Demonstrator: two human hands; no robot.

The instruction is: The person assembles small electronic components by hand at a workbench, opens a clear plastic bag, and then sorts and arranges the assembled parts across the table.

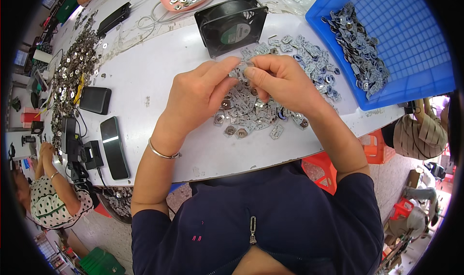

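Observation:
My left hand [197, 92] and my right hand [286, 84] meet over the table, fingers pinched together. Between their fingertips is a small grey metal part [239, 72], mostly covered by the fingers. Below and around the hands spreads a loose pile of similar flat metal parts [249, 111], some bearing round discs. More of these parts [314, 57] lie to the right, beside the crate. Just beyond my hands a black square fan [212, 30] stands upright on the table.
A blue plastic crate [411, 38] at the right holds many metal parts [360, 52]. A pink bowl [165, 0] of parts sits at the back. On the left are a phone [115, 148], a black box [95, 100], cables and another long heap [72, 72]. Co-workers sit on both sides.

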